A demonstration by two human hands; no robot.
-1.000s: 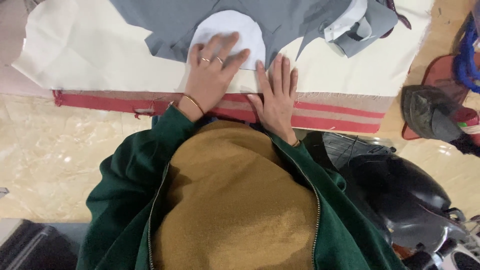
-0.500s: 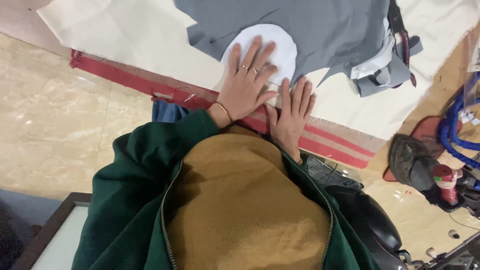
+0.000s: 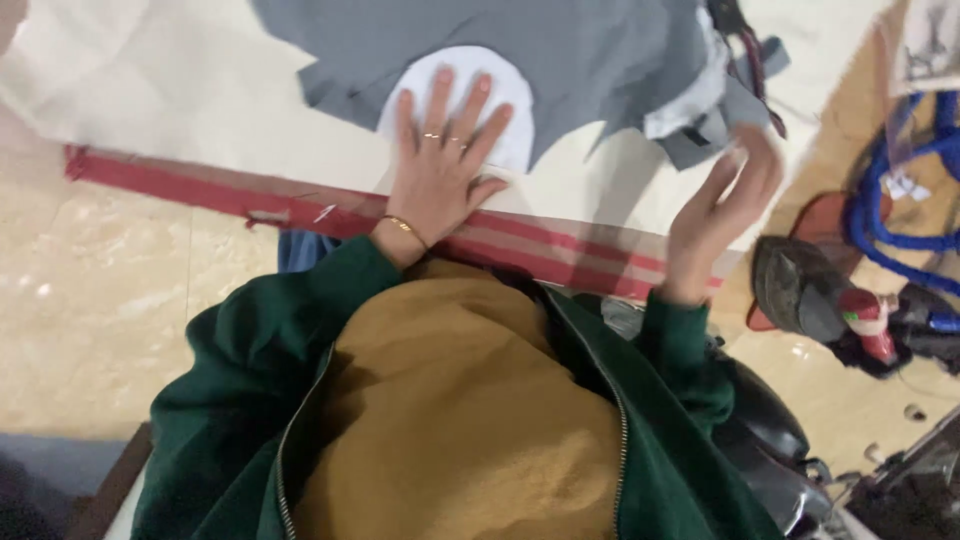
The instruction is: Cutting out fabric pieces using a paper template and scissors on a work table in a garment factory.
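My left hand lies flat with fingers spread on a white rounded fabric piece, which rests on a cream cloth beneath a grey fabric piece. It wears rings and a thin bracelet. Off to the right, my right hand is lifted above the cloth, fingers apart and blurred, holding nothing, close to a bundle of grey and white fabric.
A red striped border runs along the cloth's near edge over a beige marble floor. At the right sit a dark object with a red part, blue cord and a black seat.
My right hand has lifted off the cloth beside the left and swung out to the right. The left hand stays pressed on the white piece. The view has shifted.
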